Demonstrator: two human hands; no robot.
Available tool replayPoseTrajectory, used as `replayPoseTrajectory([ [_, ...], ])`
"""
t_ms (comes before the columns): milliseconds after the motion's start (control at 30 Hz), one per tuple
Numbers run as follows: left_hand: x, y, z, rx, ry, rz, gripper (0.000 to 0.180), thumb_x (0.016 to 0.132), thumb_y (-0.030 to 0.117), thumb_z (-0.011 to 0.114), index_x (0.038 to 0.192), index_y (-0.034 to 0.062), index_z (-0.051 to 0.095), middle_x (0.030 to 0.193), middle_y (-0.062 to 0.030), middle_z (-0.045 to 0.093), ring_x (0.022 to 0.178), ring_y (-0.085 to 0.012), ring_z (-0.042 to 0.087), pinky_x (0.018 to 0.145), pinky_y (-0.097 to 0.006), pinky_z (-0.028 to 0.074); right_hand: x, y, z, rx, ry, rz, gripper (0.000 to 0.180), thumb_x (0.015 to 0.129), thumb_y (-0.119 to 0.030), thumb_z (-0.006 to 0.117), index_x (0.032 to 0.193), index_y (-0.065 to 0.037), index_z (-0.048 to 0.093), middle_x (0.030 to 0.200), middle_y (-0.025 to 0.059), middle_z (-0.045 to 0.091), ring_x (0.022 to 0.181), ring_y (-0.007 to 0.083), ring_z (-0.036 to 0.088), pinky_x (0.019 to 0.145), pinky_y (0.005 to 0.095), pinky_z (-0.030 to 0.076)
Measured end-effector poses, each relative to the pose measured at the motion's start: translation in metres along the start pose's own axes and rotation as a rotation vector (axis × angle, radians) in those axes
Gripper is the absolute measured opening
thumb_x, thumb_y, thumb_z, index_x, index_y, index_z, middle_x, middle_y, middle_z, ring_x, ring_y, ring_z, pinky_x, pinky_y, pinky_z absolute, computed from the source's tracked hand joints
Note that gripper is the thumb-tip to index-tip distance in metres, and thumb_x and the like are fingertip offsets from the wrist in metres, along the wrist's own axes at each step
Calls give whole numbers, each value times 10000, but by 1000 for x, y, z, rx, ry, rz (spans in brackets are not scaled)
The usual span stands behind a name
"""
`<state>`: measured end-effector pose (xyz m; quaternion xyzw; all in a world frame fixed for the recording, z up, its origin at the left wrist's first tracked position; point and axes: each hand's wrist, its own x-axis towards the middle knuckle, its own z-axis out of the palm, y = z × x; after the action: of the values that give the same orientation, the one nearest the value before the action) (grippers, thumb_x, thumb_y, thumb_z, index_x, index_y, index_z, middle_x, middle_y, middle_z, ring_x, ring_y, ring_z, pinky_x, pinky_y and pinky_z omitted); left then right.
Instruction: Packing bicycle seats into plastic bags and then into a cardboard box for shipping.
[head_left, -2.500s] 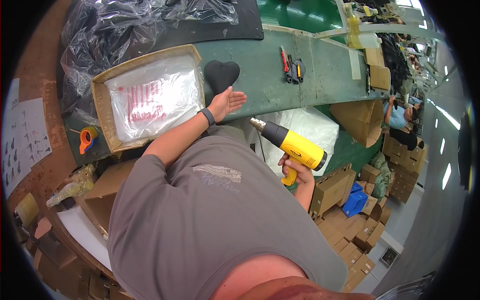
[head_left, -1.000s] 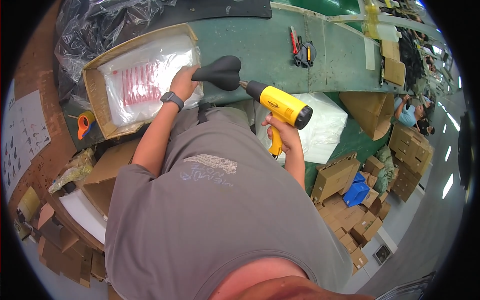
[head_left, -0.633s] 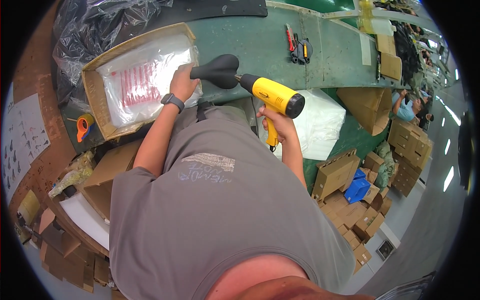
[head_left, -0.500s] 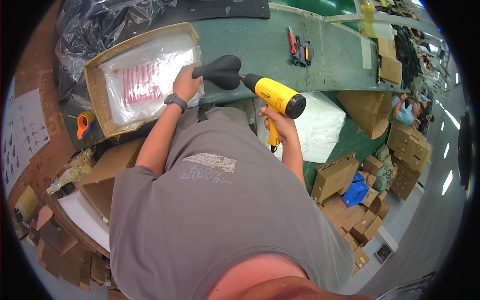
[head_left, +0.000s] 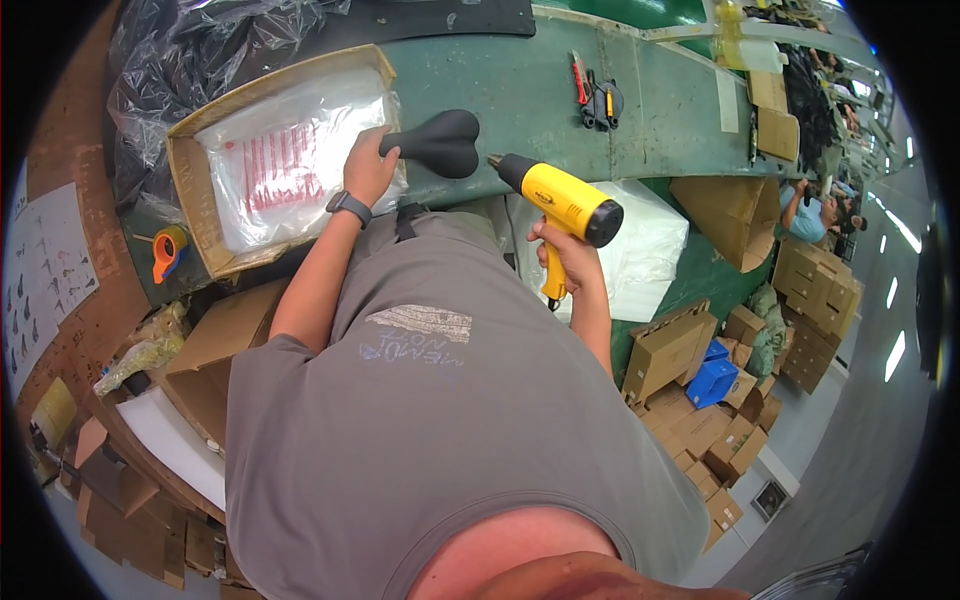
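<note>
My left hand [head_left: 370, 163] is closed round the narrow nose of a black bicycle saddle [head_left: 445, 145], whose broad rear end points right. In my right hand [head_left: 572, 258] is a yellow heat gun [head_left: 565, 200], gripped by its handle. Its metal nozzle is aimed left at the saddle's broad end, with a small gap between them. Below my left hand lies an open cardboard box [head_left: 188, 190] holding clear plastic bags [head_left: 320, 140] with red print.
On the green bench [head_left: 480, 70] lie a red utility knife [head_left: 580, 78] and a black tool with a yellow part [head_left: 602, 104]. An orange tape dispenser [head_left: 168, 255] sits left of the box. White foam sheeting [head_left: 650, 240] and an open carton [head_left: 730, 220] are at right.
The heat gun has drawn back slightly to the right and down with my right hand, widening its gap from the saddle. My left hand and the saddle have barely moved.
</note>
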<state>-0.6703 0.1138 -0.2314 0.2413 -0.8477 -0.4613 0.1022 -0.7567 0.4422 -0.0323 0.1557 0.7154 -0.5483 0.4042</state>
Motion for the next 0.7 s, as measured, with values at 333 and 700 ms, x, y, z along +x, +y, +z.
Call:
replayPoseTrajectory([
  [333, -2, -7, 7, 22, 18, 30, 432, 901, 147, 743, 1308, 28, 658, 1248, -198, 666, 1143, -368, 656, 995, -409, 526, 2, -6, 7, -14, -4, 8, 216, 884, -119, 764, 1045, -38, 646, 864, 104, 711, 548, 125, 584, 502, 272, 462],
  [700, -7, -13, 5, -27, -7, -77, 452, 926, 162, 722, 1358, 52, 643, 1318, -197, 666, 1212, -381, 639, 1031, -433, 509, 3, -18, 14, 45, -47, 46, 227, 890, -107, 759, 1068, -29, 641, 869, 96, 708, 540, 113, 566, 482, 268, 445],
])
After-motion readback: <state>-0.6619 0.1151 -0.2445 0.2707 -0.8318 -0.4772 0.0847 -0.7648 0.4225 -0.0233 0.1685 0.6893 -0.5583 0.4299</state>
